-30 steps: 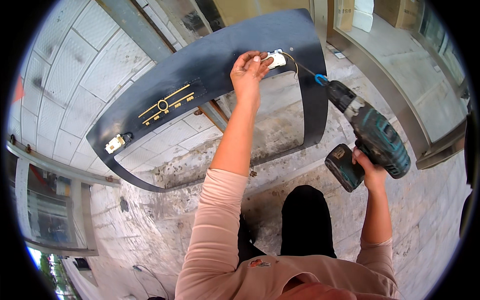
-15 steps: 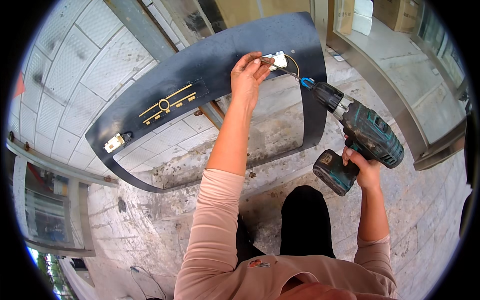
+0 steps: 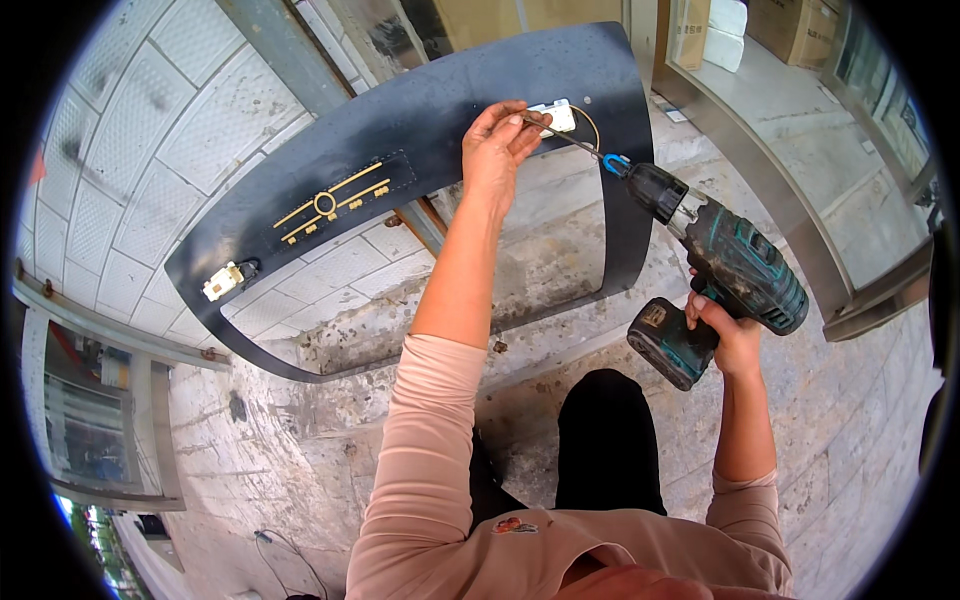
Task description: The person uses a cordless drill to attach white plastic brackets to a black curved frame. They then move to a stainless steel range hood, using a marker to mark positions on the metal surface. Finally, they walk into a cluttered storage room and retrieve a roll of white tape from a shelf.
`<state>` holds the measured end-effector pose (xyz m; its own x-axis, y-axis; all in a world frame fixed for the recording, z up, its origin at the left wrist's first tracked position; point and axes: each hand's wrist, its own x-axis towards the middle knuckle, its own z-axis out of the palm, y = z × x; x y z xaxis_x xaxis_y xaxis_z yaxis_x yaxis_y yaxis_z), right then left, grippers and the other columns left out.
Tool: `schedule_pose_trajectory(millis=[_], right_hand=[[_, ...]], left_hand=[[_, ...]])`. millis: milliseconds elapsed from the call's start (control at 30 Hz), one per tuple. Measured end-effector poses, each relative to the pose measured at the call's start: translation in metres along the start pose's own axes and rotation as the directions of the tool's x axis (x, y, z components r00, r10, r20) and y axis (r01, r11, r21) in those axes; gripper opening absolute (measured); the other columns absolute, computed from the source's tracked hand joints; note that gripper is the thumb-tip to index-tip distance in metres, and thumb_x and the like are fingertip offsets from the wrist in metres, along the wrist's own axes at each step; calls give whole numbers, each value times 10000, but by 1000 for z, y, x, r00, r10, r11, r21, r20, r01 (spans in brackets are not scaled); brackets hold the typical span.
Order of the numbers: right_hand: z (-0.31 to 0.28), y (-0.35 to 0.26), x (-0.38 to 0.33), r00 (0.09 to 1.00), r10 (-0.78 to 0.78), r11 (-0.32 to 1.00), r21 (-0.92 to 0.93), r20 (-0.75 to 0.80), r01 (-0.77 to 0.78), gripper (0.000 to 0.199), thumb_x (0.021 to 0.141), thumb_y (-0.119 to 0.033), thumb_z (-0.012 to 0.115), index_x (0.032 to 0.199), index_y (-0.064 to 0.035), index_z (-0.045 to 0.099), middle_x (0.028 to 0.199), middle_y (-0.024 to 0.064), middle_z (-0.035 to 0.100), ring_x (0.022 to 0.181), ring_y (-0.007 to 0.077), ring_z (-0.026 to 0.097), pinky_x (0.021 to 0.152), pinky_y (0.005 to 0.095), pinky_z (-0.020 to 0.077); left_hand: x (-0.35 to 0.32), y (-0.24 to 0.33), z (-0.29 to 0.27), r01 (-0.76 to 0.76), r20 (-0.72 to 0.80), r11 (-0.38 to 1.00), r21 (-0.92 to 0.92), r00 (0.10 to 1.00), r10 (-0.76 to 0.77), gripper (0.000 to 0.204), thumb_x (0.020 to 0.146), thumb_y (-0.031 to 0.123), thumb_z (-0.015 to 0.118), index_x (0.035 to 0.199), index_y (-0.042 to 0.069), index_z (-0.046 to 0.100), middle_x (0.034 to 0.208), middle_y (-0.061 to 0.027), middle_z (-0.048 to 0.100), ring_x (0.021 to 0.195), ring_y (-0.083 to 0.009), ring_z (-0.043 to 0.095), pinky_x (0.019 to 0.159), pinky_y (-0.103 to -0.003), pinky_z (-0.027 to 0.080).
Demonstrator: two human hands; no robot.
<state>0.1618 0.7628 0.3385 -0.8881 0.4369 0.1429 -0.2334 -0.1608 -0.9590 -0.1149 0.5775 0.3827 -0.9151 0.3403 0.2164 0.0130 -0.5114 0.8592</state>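
My right hand (image 3: 732, 340) grips the handle of a black and teal cordless drill (image 3: 745, 262); its battery sits below, to the left of the hand. A long thin driver bit (image 3: 578, 142) with a blue ring (image 3: 615, 165) at the chuck runs up and left. My left hand (image 3: 495, 145) pinches the far end of that bit between thumb and fingers; whether a screw is there is hidden. Both are over a dark, curved panel (image 3: 540, 65) with a large opening. Just behind the bit is a white fitting (image 3: 558, 119) with a thin brown cable on the panel.
A cream fitting (image 3: 224, 281) and yellowish strips with a ring (image 3: 325, 204) are on the panel's left part. The panel leans by a metal post (image 3: 290, 55). A metal door frame (image 3: 770, 185) stands at right, with cardboard boxes (image 3: 815, 35) behind. Stained paving (image 3: 300, 455) lies below.
Both hands, the bit and the drill keep almost the same place. The panel's left end appears slightly higher and further left, a small shift of the view.
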Motion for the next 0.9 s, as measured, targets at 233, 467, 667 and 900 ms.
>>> schedule_pose_trajectory(millis=[233,467,667,900], right_hand=[[8,0,-2,999,1,1000,-31,-42,-2,344,771,12,622,1105,59,553,783,83,568,613,161,536,582,291,445],[4,-3,-5,996,-21,1000,-19,-84,19,388,750,-43,634,1107,76,542,728,89,561,585,168,526,560,292,431],[-23,-26,-9,991,-74,964,-262,-110,43,259,773,-8,661,1017,41,588,728,57,587,605,145,542,586,287,441],[-26,-48,-3,979,-102,841,-541,-178,-11,141,767,-86,718,882,-39,651,705,1,603,620,110,547,595,278,440]], left_hand=[[0,0,-1,-10,13,998,61,1000,10,157,932,68,520,1078,48,575,1014,-112,675,1016,-250,666,826,-329,521],[3,2,-4,10,48,1000,17,999,-11,267,1005,247,387,1101,42,528,1100,-158,664,1018,-273,664,842,-336,500],[-1,-1,7,-35,-43,987,154,998,42,240,1006,241,388,1050,44,518,1106,-159,666,1021,-259,663,835,-324,484],[0,-9,20,-88,-101,951,298,987,123,158,997,157,419,1038,43,520,1103,-138,673,1012,-220,667,813,-295,483]])
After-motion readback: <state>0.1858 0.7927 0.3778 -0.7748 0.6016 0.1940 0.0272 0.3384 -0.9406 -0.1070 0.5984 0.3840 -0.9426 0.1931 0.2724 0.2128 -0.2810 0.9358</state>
